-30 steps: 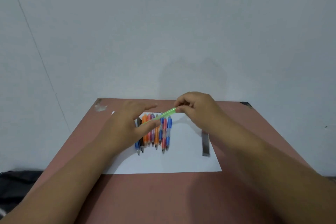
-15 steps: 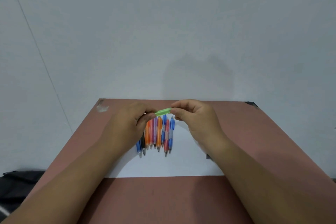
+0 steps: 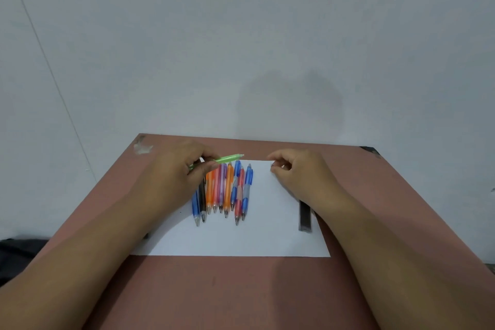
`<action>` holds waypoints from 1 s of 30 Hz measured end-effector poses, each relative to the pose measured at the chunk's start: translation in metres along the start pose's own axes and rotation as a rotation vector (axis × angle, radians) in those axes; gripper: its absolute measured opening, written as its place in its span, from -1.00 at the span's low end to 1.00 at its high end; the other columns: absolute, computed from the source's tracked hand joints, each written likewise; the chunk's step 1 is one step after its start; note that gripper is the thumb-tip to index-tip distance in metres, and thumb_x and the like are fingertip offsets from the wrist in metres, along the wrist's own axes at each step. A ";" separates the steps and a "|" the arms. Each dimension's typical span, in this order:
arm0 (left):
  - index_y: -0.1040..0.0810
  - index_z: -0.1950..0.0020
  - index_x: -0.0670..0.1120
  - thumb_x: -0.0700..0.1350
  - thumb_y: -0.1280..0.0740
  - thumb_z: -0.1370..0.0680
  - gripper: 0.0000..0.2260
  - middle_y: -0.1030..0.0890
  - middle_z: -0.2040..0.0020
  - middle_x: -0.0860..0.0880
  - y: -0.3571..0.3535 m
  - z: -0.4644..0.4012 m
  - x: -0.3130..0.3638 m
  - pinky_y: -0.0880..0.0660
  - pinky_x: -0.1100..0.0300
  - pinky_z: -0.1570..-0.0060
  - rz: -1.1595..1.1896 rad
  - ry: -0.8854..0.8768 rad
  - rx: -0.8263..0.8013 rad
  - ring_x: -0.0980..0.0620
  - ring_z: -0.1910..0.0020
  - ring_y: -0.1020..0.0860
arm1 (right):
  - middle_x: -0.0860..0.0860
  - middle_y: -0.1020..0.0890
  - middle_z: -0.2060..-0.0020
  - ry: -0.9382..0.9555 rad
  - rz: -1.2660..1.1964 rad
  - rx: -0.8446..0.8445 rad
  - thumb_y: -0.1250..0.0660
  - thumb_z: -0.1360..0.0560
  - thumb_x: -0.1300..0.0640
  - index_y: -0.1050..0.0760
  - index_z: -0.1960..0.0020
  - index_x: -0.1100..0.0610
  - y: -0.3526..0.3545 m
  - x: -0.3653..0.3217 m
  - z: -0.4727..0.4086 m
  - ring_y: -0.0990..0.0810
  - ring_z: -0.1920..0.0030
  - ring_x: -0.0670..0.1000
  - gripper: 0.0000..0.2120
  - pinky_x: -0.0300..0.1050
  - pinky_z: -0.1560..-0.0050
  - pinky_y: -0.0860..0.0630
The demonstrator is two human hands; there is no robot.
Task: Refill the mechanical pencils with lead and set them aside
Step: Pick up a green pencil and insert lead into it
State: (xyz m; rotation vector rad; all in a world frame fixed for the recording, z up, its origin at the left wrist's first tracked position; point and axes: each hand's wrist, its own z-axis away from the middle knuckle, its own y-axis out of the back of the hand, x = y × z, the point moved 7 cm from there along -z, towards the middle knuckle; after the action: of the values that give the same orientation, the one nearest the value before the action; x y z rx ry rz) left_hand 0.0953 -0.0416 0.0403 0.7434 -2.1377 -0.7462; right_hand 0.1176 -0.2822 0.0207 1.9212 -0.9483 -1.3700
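Note:
My left hand [image 3: 182,177] grips a green mechanical pencil [image 3: 227,159] by its lower part, and the pencil's top end points right, above the sheet. My right hand [image 3: 297,171] is a hand's width to the right of that end. Its thumb and forefinger pinch a tiny piece, seemingly the pencil's end cap, which is barely visible. Several coloured mechanical pencils [image 3: 226,190] lie side by side on a white paper sheet [image 3: 267,236], tips toward me. A dark lead case [image 3: 305,215] lies at the sheet's right side, partly under my right forearm.
The sheet lies on a reddish-brown table [image 3: 227,289] that stands against a pale wall. A scuffed patch [image 3: 143,146] marks the table's far left corner. Dark cloth [image 3: 18,252] shows beyond the left edge.
Both hands met on the green pencil's ends before. My right hand has since come off the pencil's top end and moved right with its fingers pinched. My left hand still holds the pencil.

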 end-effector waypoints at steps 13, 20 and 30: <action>-0.63 -0.06 0.17 0.23 -0.29 -0.47 -0.73 -0.61 0.05 0.26 -0.015 -0.002 -0.017 -0.46 0.30 0.15 0.021 0.032 -0.081 0.24 0.03 -0.55 | -0.19 -0.68 -0.06 0.021 0.017 -0.045 -0.38 -0.61 0.09 -0.43 -0.48 -0.10 -0.012 0.004 -0.006 -0.60 -0.05 -0.14 -0.54 -0.22 -0.16 -0.57; -0.58 -0.03 0.25 0.17 -0.36 -0.50 -0.87 -0.61 0.06 0.27 -0.014 -0.002 -0.015 -0.47 0.32 0.17 0.034 0.027 -0.079 0.25 0.04 -0.56 | -0.30 -0.60 -0.03 0.032 -0.065 0.021 -0.41 -0.58 0.01 -0.59 -0.30 -0.10 0.001 -0.001 -0.001 -0.56 -0.02 -0.21 -0.71 -0.35 -0.03 -0.49; -0.65 -0.06 0.15 0.15 -0.37 -0.50 -0.81 -0.62 0.07 0.24 -0.013 -0.001 -0.011 -0.47 0.27 0.16 0.036 -0.013 -0.061 0.20 0.04 -0.56 | -0.28 -0.65 0.14 0.113 -0.365 -0.027 -0.44 -0.55 0.01 -0.65 0.00 -0.14 -0.002 -0.037 0.015 -0.55 0.02 -0.32 -0.94 -0.45 0.25 -0.50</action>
State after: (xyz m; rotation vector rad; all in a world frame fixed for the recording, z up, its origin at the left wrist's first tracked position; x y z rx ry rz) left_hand 0.1062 -0.0426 0.0267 0.6681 -2.1249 -0.7960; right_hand 0.0954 -0.2517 0.0349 2.2007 -0.5387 -1.4427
